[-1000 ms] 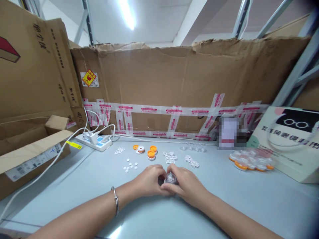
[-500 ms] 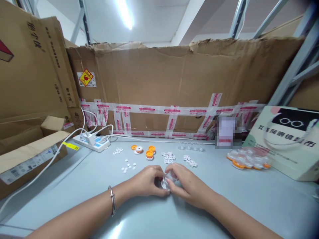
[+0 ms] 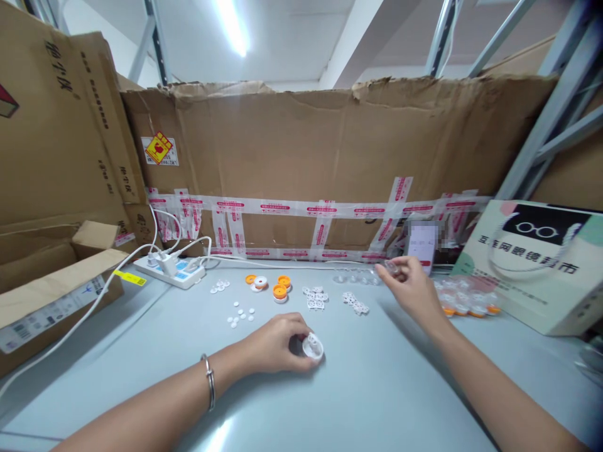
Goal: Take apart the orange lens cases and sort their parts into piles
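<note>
Carton, open, at far L, on the pale table; taller carton behind it. Next, white power strip, plugs in, cable trailing to the L edge; brown cdbd panel runs behind, w/ red-on-white tape. Silver bracelet on L wrist. Beyond the forearm, sm. white discs in two loose groups, upper and lower. Orange and white wheel-like pcs lie farther back than L hand, some stacked. L hand: grip closed on a white cup, thumb at near side, fingers at far side; cup tilted, mouth facing the wearer, w/ a white pc. inside. Behind the cup, flat white pcs w/ dark dots; a 2nd such cluster just to the R. Row of clear domes near the panel's foot. R hand, well apart from L, extends to the row's R end; grip closed on a clear pc. at the fingertips, exact shape hard to tell. Phone, partly pixelated, upright behind R hand. Clear-topped orange/white units sit close together beside a printed bag, far R, glasses motif on front.
</note>
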Demonstrator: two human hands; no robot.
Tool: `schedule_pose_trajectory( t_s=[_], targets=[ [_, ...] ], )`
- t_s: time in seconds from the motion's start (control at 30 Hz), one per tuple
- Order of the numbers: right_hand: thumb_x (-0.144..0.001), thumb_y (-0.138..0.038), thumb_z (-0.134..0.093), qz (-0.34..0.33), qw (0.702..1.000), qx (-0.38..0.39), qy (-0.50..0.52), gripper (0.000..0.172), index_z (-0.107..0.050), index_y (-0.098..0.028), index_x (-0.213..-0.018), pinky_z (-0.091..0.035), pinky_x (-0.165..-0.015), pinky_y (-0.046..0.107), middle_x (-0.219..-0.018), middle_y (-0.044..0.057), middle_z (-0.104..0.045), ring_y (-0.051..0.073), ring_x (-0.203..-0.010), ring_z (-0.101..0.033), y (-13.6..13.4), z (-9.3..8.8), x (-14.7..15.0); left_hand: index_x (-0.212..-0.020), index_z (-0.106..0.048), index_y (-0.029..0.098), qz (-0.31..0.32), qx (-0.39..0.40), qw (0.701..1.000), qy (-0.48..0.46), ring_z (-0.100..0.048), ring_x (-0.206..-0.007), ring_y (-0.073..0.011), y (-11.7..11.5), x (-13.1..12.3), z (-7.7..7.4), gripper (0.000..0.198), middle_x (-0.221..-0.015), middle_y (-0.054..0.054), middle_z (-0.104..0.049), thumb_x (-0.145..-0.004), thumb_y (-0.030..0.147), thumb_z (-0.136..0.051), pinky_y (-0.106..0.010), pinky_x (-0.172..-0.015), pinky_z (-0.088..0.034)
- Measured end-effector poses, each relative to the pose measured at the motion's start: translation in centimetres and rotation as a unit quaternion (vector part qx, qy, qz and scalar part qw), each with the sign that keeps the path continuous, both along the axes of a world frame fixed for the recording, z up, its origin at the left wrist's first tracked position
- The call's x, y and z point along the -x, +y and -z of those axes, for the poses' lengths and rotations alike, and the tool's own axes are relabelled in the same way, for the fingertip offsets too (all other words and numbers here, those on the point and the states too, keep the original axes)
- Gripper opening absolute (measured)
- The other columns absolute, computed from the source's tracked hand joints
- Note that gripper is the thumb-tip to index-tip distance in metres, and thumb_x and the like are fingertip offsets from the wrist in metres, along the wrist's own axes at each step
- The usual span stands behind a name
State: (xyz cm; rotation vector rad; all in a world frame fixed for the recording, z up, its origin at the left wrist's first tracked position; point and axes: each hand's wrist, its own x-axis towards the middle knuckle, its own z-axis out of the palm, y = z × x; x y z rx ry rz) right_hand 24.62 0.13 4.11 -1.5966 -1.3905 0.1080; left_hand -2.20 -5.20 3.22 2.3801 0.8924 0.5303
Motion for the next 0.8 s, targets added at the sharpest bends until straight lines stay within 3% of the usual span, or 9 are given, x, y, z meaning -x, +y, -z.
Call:
schedule_pose_trajectory(
  t_s=[0.07,0.17,0.3,0.43,0.63,0.8],
  targets=[
    [-0.069,-0.044,-0.055,0.066,0.995,0.052,-0.050,0.032,-0.049,-0.018,-0.088,-0.038,-0.054,0.028,-0.064,0.002,-0.055,0.019,-0.059,-0.053,1.7,0.8,-2.7,-0.090,-0.065,0.017,0.000,0.010,1.000,0.001,-0.052,-0.074,-0.0139,0.0,0.0,0.0,0.023,-0.085,-0.004,-0.056,-0.070,0.027,-0.060,-0.023,-0.069,-0.041],
    [-0.070,-0.036,-0.055,0.086,0.982,0.114,-0.128,0.028,-0.055,-0.016,-0.089,-0.036,-0.054,0.028,-0.061,0.003,-0.056,0.022,-0.060,-0.055,3.3,2.6,-5.0,-0.089,-0.064,0.017,0.000,0.017,1.000,0.001,-0.052,-0.075,-0.0139,0.1,0.1,0.0,0.022,-0.085,-0.004,-0.055,-0.071,0.028,-0.060,-0.023,-0.069,-0.041],
    [-0.071,-0.028,-0.054,0.080,0.975,0.128,-0.161,0.027,-0.059,-0.012,-0.092,-0.037,-0.061,0.031,-0.068,0.009,-0.061,0.026,-0.071,-0.057,4.4,4.4,-5.5,-0.089,-0.064,0.017,0.006,0.021,1.000,0.004,-0.052,-0.075,-0.0139,0.1,0.1,-0.1,0.022,-0.086,-0.003,-0.055,-0.072,0.029,-0.058,-0.023,-0.068,-0.040],
    [-0.073,-0.026,-0.052,0.082,0.976,0.126,-0.156,0.034,-0.056,-0.008,-0.101,-0.039,-0.067,0.032,-0.076,0.012,-0.063,0.027,-0.078,-0.058,4.9,5.2,-5.3,-0.089,-0.063,0.017,0.002,0.024,1.000,0.007,-0.051,-0.074,-0.0136,0.0,0.1,-0.2,0.021,-0.086,-0.003,-0.055,-0.071,0.028,-0.058,-0.023,-0.067,-0.040],
    [-0.070,-0.017,-0.050,0.072,0.986,0.106,-0.110,0.039,-0.049,-0.010,-0.109,-0.040,-0.069,0.031,-0.073,0.007,-0.061,0.023,-0.075,-0.058,5.0,4.9,-5.0,-0.091,-0.063,0.017,0.004,0.021,1.000,0.006,-0.051,-0.075,-0.0143,-0.2,0.1,-0.4,0.022,-0.087,-0.004,-0.055,-0.072,0.027,-0.059,-0.024,-0.069,-0.040],
    [-0.076,-0.026,-0.044,0.046,0.995,0.045,-0.071,0.033,-0.042,-0.013,-0.107,-0.041,-0.069,0.030,-0.079,0.006,-0.056,0.020,-0.074,-0.054,3.2,2.6,-2.5,-0.091,-0.064,0.017,0.002,0.020,1.000,0.006,-0.051,-0.076,-0.0142,-0.2,0.1,-0.4,0.022,-0.087,-0.004,-0.055,-0.073,0.029,-0.059,-0.023,-0.069,-0.040]
  ],
)
